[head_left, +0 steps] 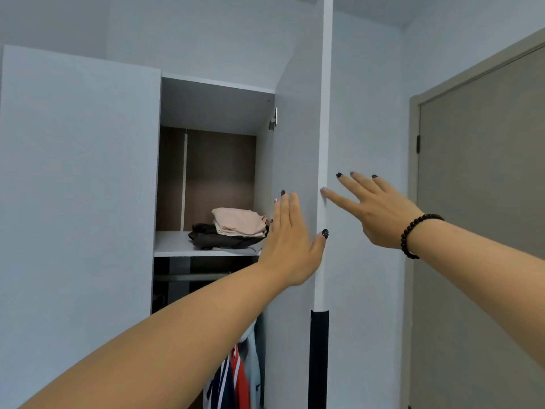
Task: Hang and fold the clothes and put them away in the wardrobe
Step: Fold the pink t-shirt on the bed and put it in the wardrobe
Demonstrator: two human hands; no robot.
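Note:
The white wardrobe's right door (298, 128) stands half open, edge toward me. My left hand (292, 243) lies flat with straight fingers on the door's inner face, thumb at its edge. My right hand (374, 208) is spread open on the other side of the door, one fingertip touching the door's edge. Inside, a stack of folded clothes (233, 228), pink on top of dark ones, sits on the white shelf (174, 246). Below the shelf, hanging clothes (239, 376) in red, navy and light blue show.
The wardrobe's left door (79, 202) is closed. A black handle strip (318, 358) runs down the open door's edge. A taupe room door (483, 231) stands closed at the right, past a strip of white wall.

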